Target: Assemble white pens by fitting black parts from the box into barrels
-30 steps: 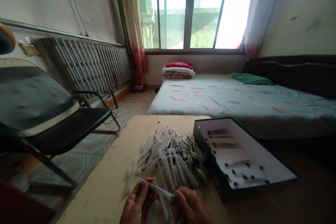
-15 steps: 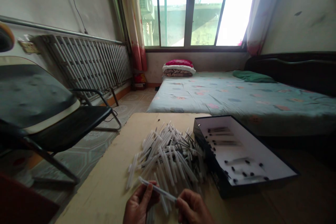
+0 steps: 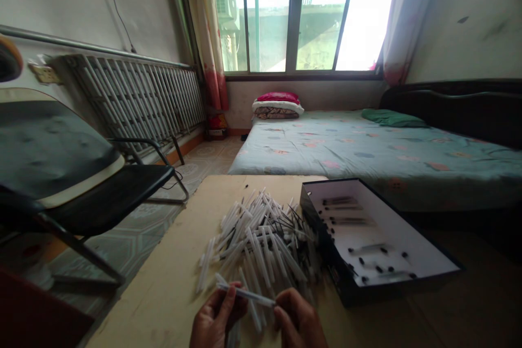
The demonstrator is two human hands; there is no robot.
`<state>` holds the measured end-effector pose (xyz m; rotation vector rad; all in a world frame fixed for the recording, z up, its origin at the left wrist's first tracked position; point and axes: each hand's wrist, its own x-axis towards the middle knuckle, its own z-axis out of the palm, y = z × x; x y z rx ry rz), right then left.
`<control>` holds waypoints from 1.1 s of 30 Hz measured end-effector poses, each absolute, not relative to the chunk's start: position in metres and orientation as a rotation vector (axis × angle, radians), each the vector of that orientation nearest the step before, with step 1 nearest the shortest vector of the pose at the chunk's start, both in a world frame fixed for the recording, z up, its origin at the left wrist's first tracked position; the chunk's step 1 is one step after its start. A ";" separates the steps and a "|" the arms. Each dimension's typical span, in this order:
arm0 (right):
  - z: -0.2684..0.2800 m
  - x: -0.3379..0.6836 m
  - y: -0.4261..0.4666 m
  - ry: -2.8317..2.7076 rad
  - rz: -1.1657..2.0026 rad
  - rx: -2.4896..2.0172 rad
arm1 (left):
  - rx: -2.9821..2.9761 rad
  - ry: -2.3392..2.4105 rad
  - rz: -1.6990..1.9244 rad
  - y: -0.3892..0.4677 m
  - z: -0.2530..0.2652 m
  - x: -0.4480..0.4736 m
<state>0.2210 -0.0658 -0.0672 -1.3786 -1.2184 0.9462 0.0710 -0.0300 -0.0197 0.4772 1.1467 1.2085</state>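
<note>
Pinching a slim pale tube [image 3: 256,297] above the near side of the bench [image 3: 159,288], we've got our left hand [image 3: 217,312], its grip clamped close to one end, and our right hand [image 3: 299,318], its grip clamped on the other! Just past them spreads a heap of loose tubes [image 3: 279,261]; to its right, a dark-sided box [image 3: 411,234], small dark-ended pieces [image 3: 353,222] lying inside.

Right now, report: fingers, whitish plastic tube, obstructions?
Left fingers, right fingers pinching slim whitish plastic tube. Loose heap of whitish tubes close by. Open black box, white inside, right. Nothing visibly blocking.
</note>
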 end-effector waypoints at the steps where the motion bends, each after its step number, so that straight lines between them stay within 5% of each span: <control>1: -0.067 0.221 -0.066 -1.183 0.969 -1.370 | 0.477 1.145 1.206 -0.030 -0.019 0.071; 33: -0.077 0.213 -0.063 -1.070 1.127 -1.297 | 0.523 1.145 1.245 -0.032 -0.011 0.074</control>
